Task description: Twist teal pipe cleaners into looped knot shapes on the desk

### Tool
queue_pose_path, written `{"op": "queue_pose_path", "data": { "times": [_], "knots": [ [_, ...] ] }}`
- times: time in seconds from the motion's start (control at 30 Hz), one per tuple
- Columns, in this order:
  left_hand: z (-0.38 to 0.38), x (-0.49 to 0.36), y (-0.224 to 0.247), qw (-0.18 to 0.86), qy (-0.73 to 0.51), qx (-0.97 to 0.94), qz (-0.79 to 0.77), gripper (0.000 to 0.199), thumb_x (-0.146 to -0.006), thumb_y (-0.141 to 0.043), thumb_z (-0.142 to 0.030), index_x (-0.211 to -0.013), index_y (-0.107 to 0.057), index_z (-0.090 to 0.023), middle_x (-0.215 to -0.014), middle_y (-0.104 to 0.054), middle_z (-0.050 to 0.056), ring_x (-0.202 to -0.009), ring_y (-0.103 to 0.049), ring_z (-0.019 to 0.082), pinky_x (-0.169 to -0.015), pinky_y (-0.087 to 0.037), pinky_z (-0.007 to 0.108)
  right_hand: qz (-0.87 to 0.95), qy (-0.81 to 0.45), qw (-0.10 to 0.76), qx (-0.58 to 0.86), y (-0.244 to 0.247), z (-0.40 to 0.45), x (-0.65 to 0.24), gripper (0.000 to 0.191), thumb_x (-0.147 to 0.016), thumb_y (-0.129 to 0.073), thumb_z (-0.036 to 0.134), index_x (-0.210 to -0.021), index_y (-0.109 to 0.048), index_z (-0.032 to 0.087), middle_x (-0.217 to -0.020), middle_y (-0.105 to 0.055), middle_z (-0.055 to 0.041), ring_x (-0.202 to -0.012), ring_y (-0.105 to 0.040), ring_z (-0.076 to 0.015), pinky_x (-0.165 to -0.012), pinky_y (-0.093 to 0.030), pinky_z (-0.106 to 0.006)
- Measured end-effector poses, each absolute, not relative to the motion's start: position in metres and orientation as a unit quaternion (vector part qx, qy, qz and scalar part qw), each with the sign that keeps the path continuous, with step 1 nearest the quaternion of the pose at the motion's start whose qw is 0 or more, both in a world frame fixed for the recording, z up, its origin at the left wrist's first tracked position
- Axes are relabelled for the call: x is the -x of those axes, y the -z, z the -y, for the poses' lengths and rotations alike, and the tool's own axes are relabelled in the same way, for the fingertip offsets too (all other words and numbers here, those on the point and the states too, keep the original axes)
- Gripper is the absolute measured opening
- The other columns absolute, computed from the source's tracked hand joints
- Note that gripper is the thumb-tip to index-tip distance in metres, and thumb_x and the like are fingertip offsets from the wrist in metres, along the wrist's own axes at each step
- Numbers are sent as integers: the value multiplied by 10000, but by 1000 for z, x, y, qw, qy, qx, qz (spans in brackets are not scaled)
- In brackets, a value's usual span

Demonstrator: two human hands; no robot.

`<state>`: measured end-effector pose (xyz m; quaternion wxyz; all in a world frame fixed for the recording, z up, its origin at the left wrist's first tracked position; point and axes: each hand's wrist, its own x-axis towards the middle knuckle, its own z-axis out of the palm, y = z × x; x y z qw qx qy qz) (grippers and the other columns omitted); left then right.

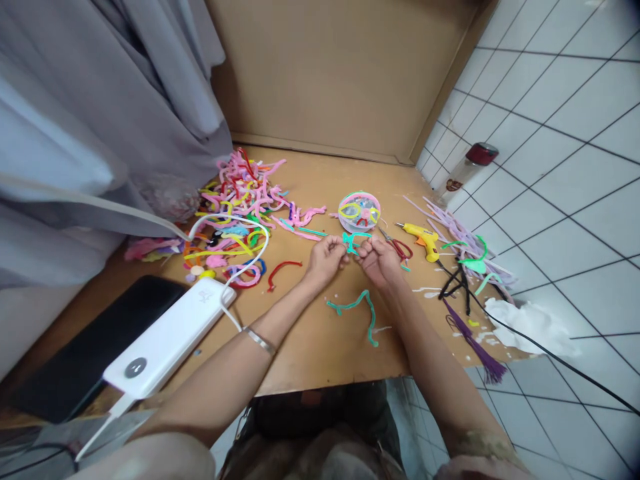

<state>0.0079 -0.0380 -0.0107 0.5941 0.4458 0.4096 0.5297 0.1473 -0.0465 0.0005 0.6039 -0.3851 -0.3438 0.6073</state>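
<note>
Between my two hands is a bent teal pipe cleaner (353, 241), twisted into a small shape. My left hand (329, 259) pinches its left side, fingers closed. On the other side my right hand (379, 261) grips it with fingertips pressed together. Another teal pipe cleaner (357, 301), bent and branched, lies on the table just below my hands. Right behind them sits a round clear container (359, 212) with pink and yellow pipe cleaner pieces on it. Scissors with red handles (400, 249) lie beside my right hand, partly hidden by it.
A heap of colourful pipe cleaners (245, 193) fills the back left. A white power bank (170, 337) with cables rests on a black object (100, 347). Towards the right lie a yellow glue gun (423, 240), a purple tassel (477, 347), crumpled tissue (530, 325) and a bottle (465, 175).
</note>
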Motion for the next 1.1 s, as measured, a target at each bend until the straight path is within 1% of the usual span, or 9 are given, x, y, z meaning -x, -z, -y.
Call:
{"op": "queue_pose_path", "data": {
  "times": [0.1,0.23,0.37,0.47,0.6,0.73,0.87,0.93,1.1],
  "knots": [
    [40,-9,10,644,-531,-409,-370,191,-678,-709,-285,-705,-556,-174,-516,-562,-46,-449,-465,68,-466,-335,190,399,-602,571,392,-6,49,-149,411,-719,-794,444,-658,-449,229,-532,-432,74,-493,-461,-98,-496,-439,-244],
    [41,-2,9,723,-488,-379,-309,339,-578,-818,-351,-728,-574,-170,-556,-589,-38,-498,-524,72,-479,-356,183,447,-532,574,434,-8,51,-150,376,-630,-851,461,-741,-591,214,-515,-496,73,-459,-443,-82,-437,-365,-219],
    [39,1,11,712,-482,-405,-310,417,-568,-866,-434,-733,-603,-156,-539,-597,-24,-483,-518,74,-481,-371,191,467,-476,576,473,-6,51,-149,366,-630,-837,498,-711,-630,207,-489,-529,65,-437,-451,-82,-430,-384,-220],
    [35,0,12,682,-519,-385,-344,394,-569,-876,-400,-706,-600,-154,-525,-589,-29,-475,-518,75,-475,-382,190,466,-479,575,472,-6,50,-150,339,-633,-850,466,-713,-645,207,-524,-576,54,-464,-490,-87,-462,-421,-220],
    [33,0,8,658,-587,-290,-371,315,-644,-840,-294,-698,-560,-161,-564,-581,-52,-483,-520,58,-475,-395,174,406,-545,613,403,-4,48,-153,325,-618,-879,399,-708,-623,222,-661,-656,25,-670,-621,-121,-629,-516,-236],
    [34,0,1,700,-577,-213,-364,255,-743,-788,-216,-719,-544,-149,-638,-622,-39,-485,-535,40,-472,-406,157,378,-588,622,353,0,47,-152,289,-685,-838,363,-708,-577,241,-645,-600,38,-754,-635,-144,-746,-542,-295],
    [35,0,-4,744,-555,-130,-350,185,-855,-672,-141,-741,-527,-147,-600,-591,-38,-462,-537,48,-441,-385,144,421,-553,604,391,-2,51,-146,279,-649,-826,364,-682,-589,221,-655,-620,24,-728,-613,-148,-726,-505,-295],
    [35,1,-6,762,-547,-94,-332,212,-910,-589,-125,-718,-503,-147,-558,-549,-38,-432,-499,48,-410,-343,138,458,-516,592,415,-6,55,-142,280,-642,-807,391,-655,-596,207,-641,-617,21,-691,-588,-141,-701,-475,-287],
    [39,2,-10,789,-534,-46,-301,258,-961,-443,-77,-716,-501,-135,-570,-541,-11,-433,-463,46,-399,-316,133,548,-440,518,488,-10,59,-139,371,-656,-791,445,-574,-522,203,-505,-437,69,-503,-372,-83,-504,-283,-237]
  ]
}}
